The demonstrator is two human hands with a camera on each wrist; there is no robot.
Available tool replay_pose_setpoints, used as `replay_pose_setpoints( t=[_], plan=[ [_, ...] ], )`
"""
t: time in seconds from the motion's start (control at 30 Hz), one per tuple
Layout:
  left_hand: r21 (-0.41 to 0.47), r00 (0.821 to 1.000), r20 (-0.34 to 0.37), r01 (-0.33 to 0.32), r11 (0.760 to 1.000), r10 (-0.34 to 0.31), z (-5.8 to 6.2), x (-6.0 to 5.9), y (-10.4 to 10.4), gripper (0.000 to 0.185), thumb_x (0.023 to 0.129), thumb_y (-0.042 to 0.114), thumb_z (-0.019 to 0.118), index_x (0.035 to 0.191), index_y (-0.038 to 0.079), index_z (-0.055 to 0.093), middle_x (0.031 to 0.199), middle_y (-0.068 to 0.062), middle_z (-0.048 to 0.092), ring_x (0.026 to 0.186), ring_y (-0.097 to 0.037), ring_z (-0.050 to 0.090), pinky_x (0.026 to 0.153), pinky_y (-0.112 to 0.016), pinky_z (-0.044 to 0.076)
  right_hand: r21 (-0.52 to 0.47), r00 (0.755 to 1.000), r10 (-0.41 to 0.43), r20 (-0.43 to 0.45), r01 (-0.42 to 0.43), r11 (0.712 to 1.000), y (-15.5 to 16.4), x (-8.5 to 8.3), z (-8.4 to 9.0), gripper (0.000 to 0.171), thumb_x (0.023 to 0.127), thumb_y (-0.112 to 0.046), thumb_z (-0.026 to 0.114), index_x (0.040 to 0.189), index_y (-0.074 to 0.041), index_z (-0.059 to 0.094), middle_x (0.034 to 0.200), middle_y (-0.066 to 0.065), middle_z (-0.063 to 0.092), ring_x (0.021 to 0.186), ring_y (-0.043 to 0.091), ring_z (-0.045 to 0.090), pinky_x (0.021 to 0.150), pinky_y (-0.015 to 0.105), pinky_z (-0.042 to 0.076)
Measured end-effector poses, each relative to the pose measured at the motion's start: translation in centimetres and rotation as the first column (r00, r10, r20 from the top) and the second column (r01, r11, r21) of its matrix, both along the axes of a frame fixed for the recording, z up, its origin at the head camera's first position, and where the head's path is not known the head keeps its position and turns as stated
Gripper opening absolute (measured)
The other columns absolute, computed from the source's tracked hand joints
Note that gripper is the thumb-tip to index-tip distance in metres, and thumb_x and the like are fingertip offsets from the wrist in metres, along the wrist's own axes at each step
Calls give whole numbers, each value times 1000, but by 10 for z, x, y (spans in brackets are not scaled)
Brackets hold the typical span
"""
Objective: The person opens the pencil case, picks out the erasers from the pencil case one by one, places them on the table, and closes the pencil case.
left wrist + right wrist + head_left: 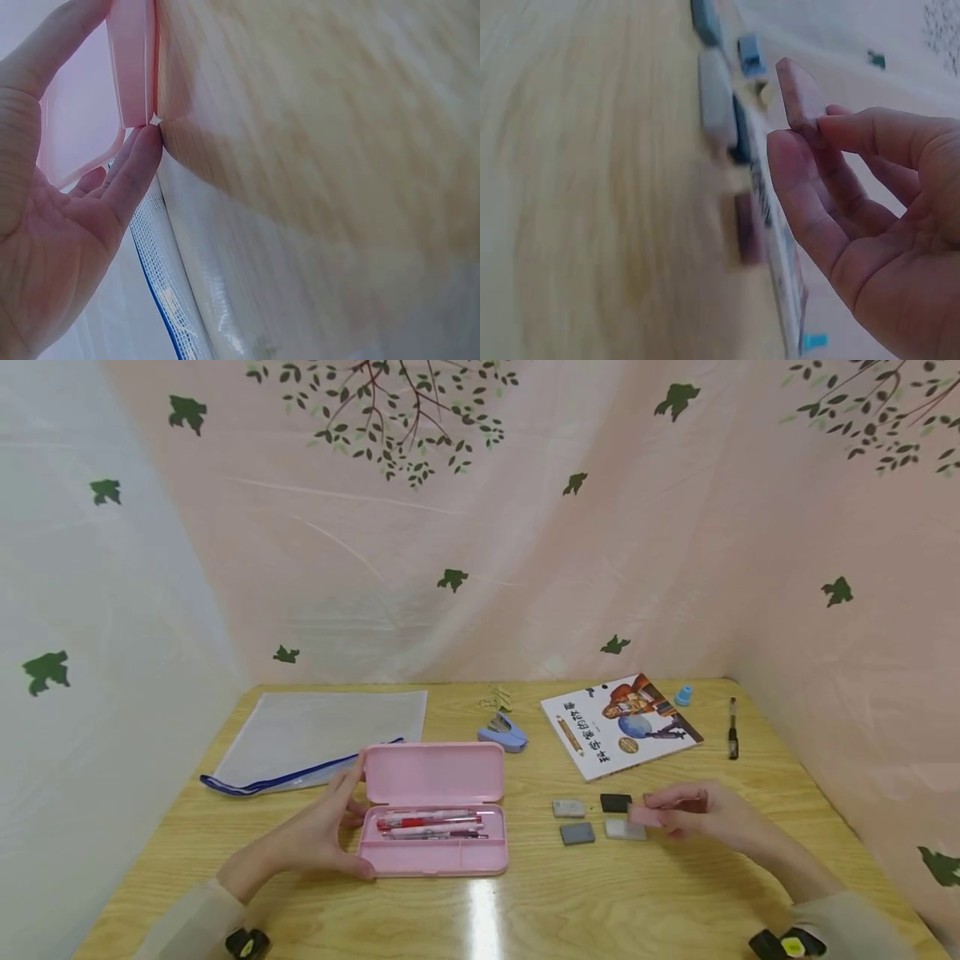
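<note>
A pink pencil case (483,857) lies with its lid raised, several pens (431,823) in its back compartment. My left hand (322,827) holds the case by its left end, thumb at the front corner and fingers by the lid. My right hand (708,810) pinches a pink eraser (801,97) between thumb and fingertips, above the table. Just left of it sit a white eraser (625,830), a black eraser (616,802), a grey eraser (577,834) and a pale eraser (568,809). The right wrist view also shows a dark reddish block (748,229) on the table.
Behind the case lie a mesh zip pouch (337,718), a blue stapler (504,733) and gold binder clips (497,697). At the back right are a book (618,727), a small blue cone-shaped piece (683,695) and a black pen (733,731). Patterned cloth (480,627) hangs around the table.
</note>
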State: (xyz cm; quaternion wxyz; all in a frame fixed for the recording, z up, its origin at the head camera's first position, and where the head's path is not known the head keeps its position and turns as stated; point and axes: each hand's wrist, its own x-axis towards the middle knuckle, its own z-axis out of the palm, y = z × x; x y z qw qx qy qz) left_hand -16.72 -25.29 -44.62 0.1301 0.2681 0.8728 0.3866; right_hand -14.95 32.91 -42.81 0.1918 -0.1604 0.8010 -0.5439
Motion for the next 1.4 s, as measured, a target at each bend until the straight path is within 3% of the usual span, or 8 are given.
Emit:
replay_pose_setpoints(
  t=[0.13, 0.33, 0.47, 0.67, 0.93, 1.2, 1.4],
  plan=[
    [9, 1000, -9, 3, 1000, -2, -1, -2, 2, 146, 67, 45, 95, 161, 29, -16, 156, -14, 19, 116, -21, 58, 100, -40, 52, 16, 1000, -8, 20, 8, 1000, 29, 0, -10, 32, 101, -7, 62, 125, 13, 64, 134, 31, 56, 98, 14, 69, 75, 40, 62],
    [13, 1000, -14, 5, 1000, -5, -1, -4, 3, 145, 69, 44, 94, 160, 33, -17, 157, -15, 17, 116, -22, 59, 101, -44, 51, 94, 999, -36, 37, 32, 995, 47, 1, -17, 33, 100, -10, 64, 122, 14, 65, 122, 27, 61, 84, 16, 69, 70, 33, 62],
    [12, 1000, -5, -2, 1000, 2, -1, -4, 4, 145, 69, 43, 94, 161, 32, -17, 158, -14, 16, 117, -23, 59, 101, -43, 52, 120, 999, -36, 21, 33, 992, 46, 2, -19, 32, 100, -10, 64, 122, 14, 65, 117, 25, 64, 79, 17, 68, 65, 31, 60],
    [8, 1000, 1, -19, 1000, 19, 1, -2, 3, 148, 67, 45, 95, 161, 29, -18, 157, -11, 18, 115, -19, 60, 100, -38, 52, 128, 992, -109, 60, 101, 987, 41, 3, -18, 41, 99, -15, 67, 128, 14, 61, 128, 28, 60, 86, 17, 67, 70, 32, 60],
    [20, 999, -34, -5, 1000, 6, 2, -2, 3, 145, 70, 44, 93, 159, 33, -21, 158, -15, 17, 117, -24, 60, 101, -44, 51, 131, 989, -144, 40, 137, 982, 37, 4, -14, 43, 98, -13, 68, 129, 15, 58, 125, 28, 63, 87, 16, 67, 71, 32, 61],
    [2, 999, -20, -47, 999, 47, 0, 5, 2, 146, 69, 45, 94, 159, 35, -20, 156, -13, 22, 117, -22, 61, 101, -43, 51, 82, 985, -164, 57, 159, 984, 36, 6, -27, 45, 99, -13, 67, 130, 17, 55, 117, 22, 66, 84, 19, 67, 71, 32, 61],
    [-2, 992, -127, -9, 1000, 9, -2, 15, -2, 143, 72, 50, 90, 161, 26, -19, 155, -17, 24, 114, -24, 64, 99, -45, 53, 92, 982, -188, 32, 185, 978, 28, 14, -19, 47, 101, -17, 64, 136, 13, 53, 128, 28, 59, 92, 18, 66, 73, 34, 61]
  ],
)
